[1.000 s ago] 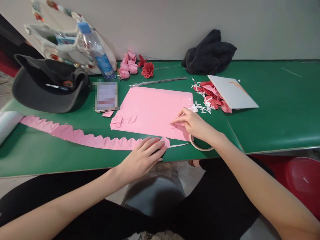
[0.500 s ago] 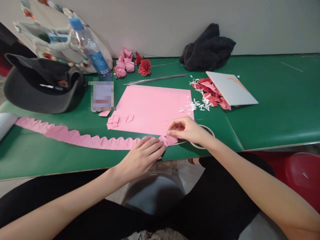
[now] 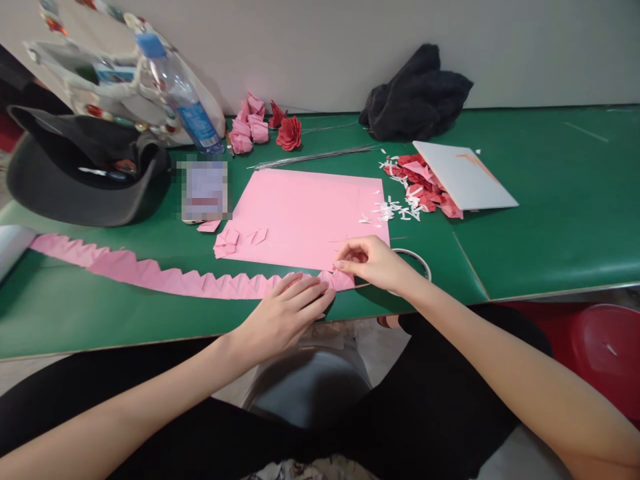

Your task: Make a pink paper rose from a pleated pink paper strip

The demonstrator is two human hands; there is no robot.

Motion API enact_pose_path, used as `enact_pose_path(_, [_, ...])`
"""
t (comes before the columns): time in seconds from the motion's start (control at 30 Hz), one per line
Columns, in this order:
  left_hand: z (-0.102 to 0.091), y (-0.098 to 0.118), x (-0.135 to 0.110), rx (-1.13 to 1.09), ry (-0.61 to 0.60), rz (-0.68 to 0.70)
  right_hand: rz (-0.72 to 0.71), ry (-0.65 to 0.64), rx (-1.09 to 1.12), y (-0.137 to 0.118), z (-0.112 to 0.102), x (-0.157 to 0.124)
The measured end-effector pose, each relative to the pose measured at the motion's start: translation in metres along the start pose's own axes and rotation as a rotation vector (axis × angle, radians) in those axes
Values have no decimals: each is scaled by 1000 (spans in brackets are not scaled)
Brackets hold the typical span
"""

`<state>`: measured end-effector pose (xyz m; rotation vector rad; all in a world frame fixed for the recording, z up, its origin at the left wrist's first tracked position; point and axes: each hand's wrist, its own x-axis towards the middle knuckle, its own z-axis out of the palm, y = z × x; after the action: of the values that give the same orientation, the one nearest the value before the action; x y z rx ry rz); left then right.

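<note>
A long pink paper strip with folded, zigzag upper edge runs along the front of the green bench. My left hand lies flat across it near its right end, fingers stretched out. Thumb and forefinger of my right hand pinch the strip's right tip. Behind both hands is a large pink paper sheet, with small folded pink pieces on its front left corner. A thin white ring lies partly hidden under my right wrist, and a narrow line runs from it towards the strip.
Paper flowers, thin wires and a water bottle stand or lie at the back. A dark cap is at left. White scraps, a white folded card and black cloth are at right.
My hands hold almost the same places on the strip. The right hand has shifted very slightly, and the view has moved a touch.
</note>
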<state>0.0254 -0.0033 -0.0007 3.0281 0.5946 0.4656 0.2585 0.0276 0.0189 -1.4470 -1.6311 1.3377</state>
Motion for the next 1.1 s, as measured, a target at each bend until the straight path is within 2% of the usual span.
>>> enact_pose_path(0.63, [4, 2, 0, 22, -48, -35, -11, 25, -113, -3, 1, -4])
enact_pose_path(0.83, [1, 2, 4, -10, -21, -38, -35, 37, -191, -5, 4, -4])
enact_pose_path(0.93, [-2, 3, 10, -45, -15, -59, -85, 42, -268, -13, -10, -10])
enact_pose_path(1.03, [-3, 2, 15, -54, -25, -47, -172, 134, -446, -17, -44, -24])
enact_pose_path(1.1, [-2, 0, 17, -54, -49, -13, -131, 156, -545, -12, -67, -35])
